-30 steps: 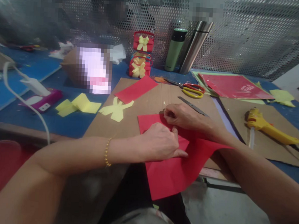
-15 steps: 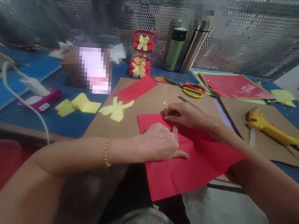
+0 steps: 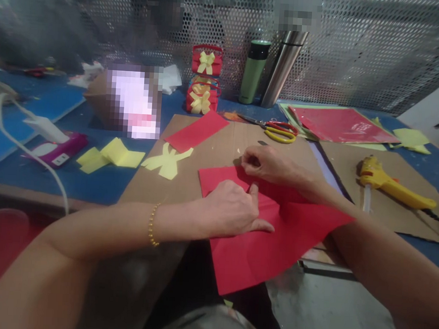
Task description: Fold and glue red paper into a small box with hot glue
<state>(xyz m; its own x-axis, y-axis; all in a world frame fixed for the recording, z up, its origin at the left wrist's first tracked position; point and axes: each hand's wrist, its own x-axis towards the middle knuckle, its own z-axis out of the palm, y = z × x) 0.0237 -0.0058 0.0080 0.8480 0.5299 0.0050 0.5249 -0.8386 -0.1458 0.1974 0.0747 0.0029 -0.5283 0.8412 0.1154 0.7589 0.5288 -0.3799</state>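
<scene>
Past the bench (image 3: 95,187) edge juts a red sheet (image 3: 245,268), partly hidden by left hand (image 3: 233,210) and right hand (image 3: 266,162), fingers mostly curled; whether they grip, I cannot tell. Pixels mask a screen (image 3: 132,97); lettering on the green flask (image 3: 253,77) is unreadable.

sheet (image 3: 243,265) partly on cardboard (image 3: 188,182), scissors (image 3: 266,125) behind the sheet — cut-out (image 3: 168,162) to its left, glue gun (image 3: 391,185) to its right.

Free cardboard (image 3: 186,178) between cutout (image 3: 167,162) and sheet (image 3: 248,263)
</scene>
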